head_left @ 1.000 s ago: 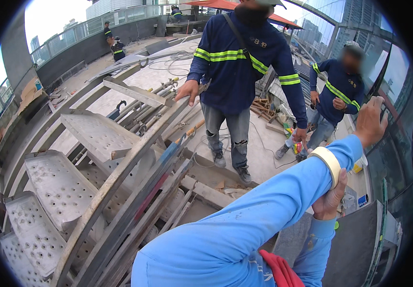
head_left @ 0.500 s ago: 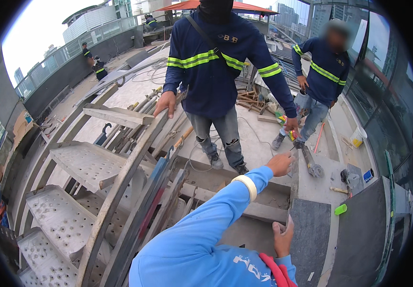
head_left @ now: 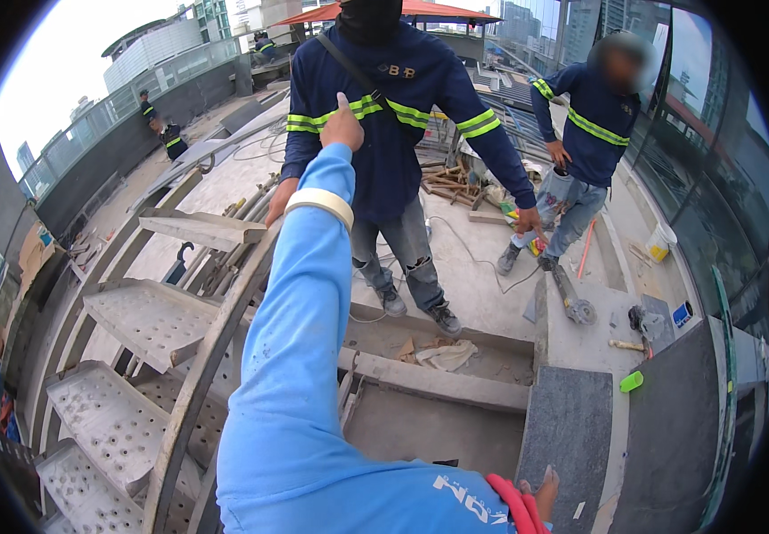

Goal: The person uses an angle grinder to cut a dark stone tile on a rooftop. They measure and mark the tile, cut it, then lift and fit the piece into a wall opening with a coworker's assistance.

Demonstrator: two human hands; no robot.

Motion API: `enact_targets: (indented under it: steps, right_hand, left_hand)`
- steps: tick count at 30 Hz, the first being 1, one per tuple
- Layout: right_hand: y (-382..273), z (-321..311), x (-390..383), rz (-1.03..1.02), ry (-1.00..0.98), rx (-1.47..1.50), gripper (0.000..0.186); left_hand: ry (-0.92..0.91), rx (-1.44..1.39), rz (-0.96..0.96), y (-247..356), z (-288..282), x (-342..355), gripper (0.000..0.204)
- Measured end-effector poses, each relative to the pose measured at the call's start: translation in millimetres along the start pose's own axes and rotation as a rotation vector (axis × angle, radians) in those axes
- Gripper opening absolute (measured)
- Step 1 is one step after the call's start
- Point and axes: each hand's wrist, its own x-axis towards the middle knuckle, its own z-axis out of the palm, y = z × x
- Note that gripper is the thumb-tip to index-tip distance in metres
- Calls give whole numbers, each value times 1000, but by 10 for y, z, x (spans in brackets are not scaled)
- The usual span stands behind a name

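Note:
My left arm, in a light blue sleeve, reaches forward across the view. A cream ring like a roll of tape [head_left: 320, 205] sits round its wrist. My left hand [head_left: 341, 132] is raised in front of a co-worker's chest, one finger stretched up and away, holding nothing. At the lower edge my right hand [head_left: 545, 495] shows only in part, fingers apart, beside a red cloth band [head_left: 516, 507] and above a dark grey slab [head_left: 571, 418]. The co-worker [head_left: 375, 116] in a navy shirt rests one hand on a curved metal stair stringer [head_left: 190, 400] and points the other downward.
Perforated metal stair treads [head_left: 113, 423] fill the left. A second co-worker [head_left: 594, 133] stands at the right near an angle grinder [head_left: 571, 301], a hammer [head_left: 626, 344], a green cup [head_left: 632, 382] and a white bucket [head_left: 660, 240]. A concrete recess [head_left: 438, 423] lies in the middle.
My left arm has swung left and up, from pointing toward the grinder to in front of the co-worker's chest. My right hand has dropped toward the lower edge.

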Motion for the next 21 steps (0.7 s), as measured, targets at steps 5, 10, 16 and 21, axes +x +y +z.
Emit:
enact_targets:
  steps: [5, 10, 16, 21]
  right_hand:
    - [-304, -192, 150, 13, 39, 177, 82]
    - [-236, 21, 154, -49, -87, -88, 80]
    - [-390, 197, 351, -240, -224, -146, 81]
    - [-602, 74, 445, -220, -232, -13, 82]
  left_hand:
    - [130, 111, -159, -104, -1484, 640, 77]
    - [94, 150, -34, -401, -1154, 171, 79]
    - [-491, -33, 175, -1100, 909, -1651, 61]
    - [-1187, 128, 227, -1601, 2263, -4442, 54]
